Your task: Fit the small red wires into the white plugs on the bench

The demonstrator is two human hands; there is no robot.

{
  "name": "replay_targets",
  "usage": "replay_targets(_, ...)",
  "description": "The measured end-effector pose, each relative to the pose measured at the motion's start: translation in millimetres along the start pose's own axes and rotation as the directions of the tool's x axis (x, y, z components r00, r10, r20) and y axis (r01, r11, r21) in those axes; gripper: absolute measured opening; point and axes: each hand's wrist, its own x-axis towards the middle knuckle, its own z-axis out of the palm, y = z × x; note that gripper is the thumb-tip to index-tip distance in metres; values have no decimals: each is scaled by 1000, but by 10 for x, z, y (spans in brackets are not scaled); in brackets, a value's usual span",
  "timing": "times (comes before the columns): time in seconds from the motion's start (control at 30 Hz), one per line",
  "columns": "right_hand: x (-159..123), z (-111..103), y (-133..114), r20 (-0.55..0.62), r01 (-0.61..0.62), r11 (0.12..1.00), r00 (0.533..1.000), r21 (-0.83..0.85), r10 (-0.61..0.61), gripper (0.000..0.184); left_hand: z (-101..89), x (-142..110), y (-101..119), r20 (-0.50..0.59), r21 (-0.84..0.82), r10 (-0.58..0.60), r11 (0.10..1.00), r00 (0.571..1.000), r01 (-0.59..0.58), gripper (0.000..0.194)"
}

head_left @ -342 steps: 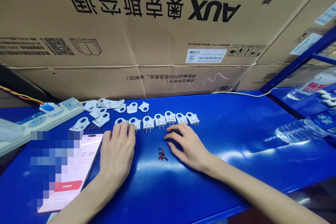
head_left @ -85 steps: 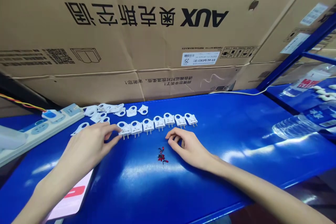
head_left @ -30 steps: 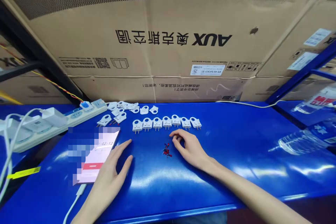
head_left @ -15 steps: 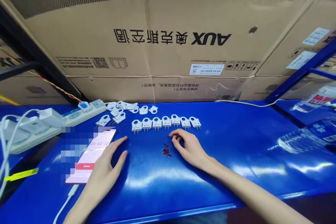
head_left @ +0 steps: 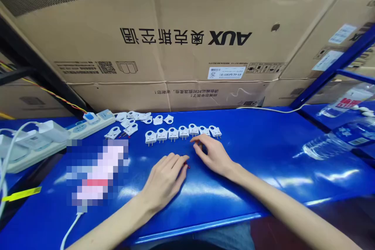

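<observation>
– In the head view, where is the left hand (head_left: 166,179)?
– It is palm down over the blue surface (head_left: 263,136), with its fingertips by a tiny red bit (head_left: 189,167).
– Is its grip holding that bit?
– I cannot tell. The fingers may hide some of it, and a spot of red peeks out.
– And the right hand (head_left: 212,154)?
– It is near the left hand. Its finger and thumb bend, and the grip is narrow.
– What is close to it?
– A row of seven white plugs (head_left: 172,134), and the hand covers part of one.
– And farther back?
– A heap of white plugs (head_left: 133,115) lies near a long power strip (head_left: 79,127). A big brown box (head_left: 187,58) stands behind.
</observation>
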Motion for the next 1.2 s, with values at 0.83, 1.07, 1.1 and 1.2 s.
replay_targets(0.83, 101, -780, 433, 125, -96, 681, 955, -726, 268, 26, 92, 184, -343, 42, -124, -170, 977, 985, 174, 17)
replay_targets(1.07, 87, -758, 450, 166, -89, 709, 945, -699, 282, 19, 91, 195, -344, 59, -168, -187, 966, 981, 194, 16)
replay_targets(1.1, 87, -768, 456, 159, -92, 712, 947, -696, 279, 18, 87, 195, -343, 59, -172, -186, 966, 981, 194, 16)
replay_targets(1.2, 102, -791, 456, 91, -107, 746, 971, -658, 219, 18, 75, 190, -335, 52, -182, -190, 963, 980, 196, 17)
